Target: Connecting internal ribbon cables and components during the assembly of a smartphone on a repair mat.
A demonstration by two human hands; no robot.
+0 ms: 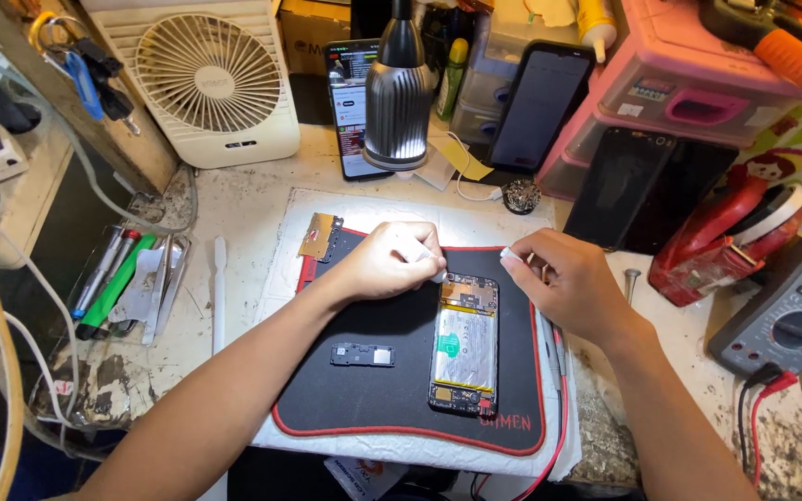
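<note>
The opened phone lies on the black mat, long axis running away from the person, its top end just under both hands. The left hand pinches a small white tool, apparently touching the phone's top edge; the right hand, curled beside it, has a grip I cannot tell.

Bench: pale, stained, chipped top, crowded at the edges.
Centre: white cloth with a black red-edged mat on it.
12 o'clock: lamp, two phones propped upright beside it.
11 o'clock: white fan.
9 o'clock: clear tray of pens; white plastic stick just beside it.
1 o'clock: pink drawer box, dark phones leaning against it.
3 o'clock: red tape holder, grey meter with red and black leads.
</note>
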